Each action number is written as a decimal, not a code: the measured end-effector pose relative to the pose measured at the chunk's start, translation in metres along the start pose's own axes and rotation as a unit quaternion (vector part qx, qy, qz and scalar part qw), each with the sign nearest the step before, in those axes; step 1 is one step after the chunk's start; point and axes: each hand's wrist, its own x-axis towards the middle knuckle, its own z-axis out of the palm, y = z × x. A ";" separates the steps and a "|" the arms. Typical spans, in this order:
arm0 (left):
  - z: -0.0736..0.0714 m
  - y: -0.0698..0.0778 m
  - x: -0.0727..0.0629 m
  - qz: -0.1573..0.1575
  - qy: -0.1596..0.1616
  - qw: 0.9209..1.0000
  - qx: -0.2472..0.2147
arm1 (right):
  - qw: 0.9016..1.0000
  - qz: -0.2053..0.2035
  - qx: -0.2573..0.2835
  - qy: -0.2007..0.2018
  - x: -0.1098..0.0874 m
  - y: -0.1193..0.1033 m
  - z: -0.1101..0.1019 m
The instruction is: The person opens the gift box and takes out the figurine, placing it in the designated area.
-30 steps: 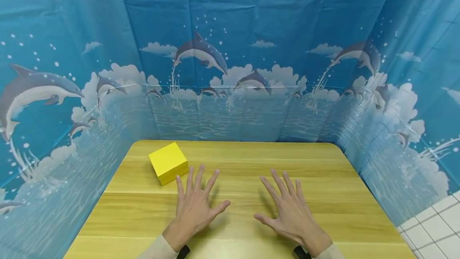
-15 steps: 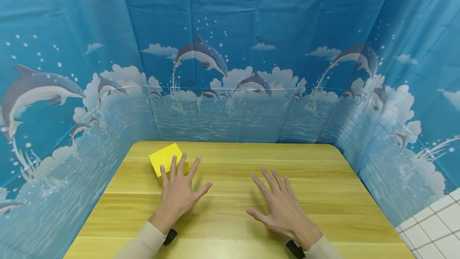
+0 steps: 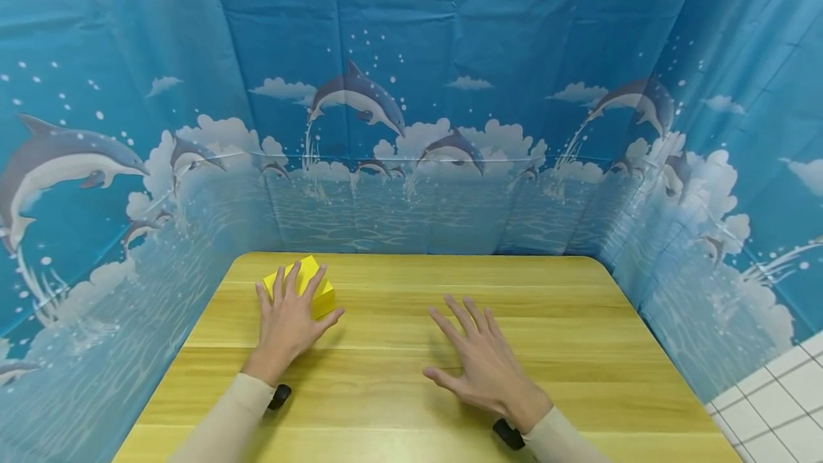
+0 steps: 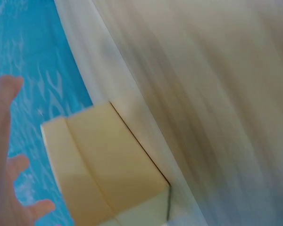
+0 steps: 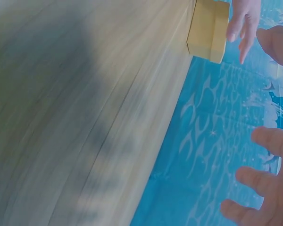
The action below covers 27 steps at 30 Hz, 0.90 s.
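A yellow lidded box (image 3: 323,303) sits at the back left of the wooden table, turned at an angle. My left hand (image 3: 286,327) is over its near side with spread fingers, hiding part of its top. In the left wrist view a gap shows between that hand (image 4: 1,160) and the box (image 4: 118,160), whose lid seam is visible. The right wrist view also has the left hand (image 5: 247,19) beside the box (image 5: 205,30). Holding nothing, my right hand (image 3: 485,370) hovers over the table right of centre, fingers apart.
The light wooden table (image 3: 398,391) has rounded far corners. A blue curtain (image 3: 411,213) printed with dolphins and clouds hangs behind it and on both sides. White tiles (image 3: 781,399) show at the lower right. A dark wrist device (image 3: 508,434) is on each wrist.
My left hand has moved left and forward from beside the box to above it. The right hand has drifted slightly left. The box stays where it was.
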 end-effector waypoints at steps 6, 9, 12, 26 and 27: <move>-0.006 -0.016 0.011 -0.015 -0.053 0.998 0.023 | 1.000 -0.001 0.007 -0.016 0.008 -0.006 0.003; -0.007 -0.023 0.015 -0.014 -0.066 0.997 0.023 | 1.000 -0.002 0.013 -0.019 0.010 -0.008 0.004; -0.007 -0.029 0.018 -0.013 -0.075 0.997 0.009 | 1.000 -0.004 0.016 -0.022 0.011 -0.009 0.007; 0.001 -0.044 0.017 -0.006 -0.089 0.996 -0.008 | 0.998 -0.019 0.035 -0.041 0.021 -0.017 0.017; 0.001 -0.044 0.017 -0.002 -0.087 0.996 -0.005 | 0.998 -0.019 0.034 -0.042 0.022 -0.018 0.018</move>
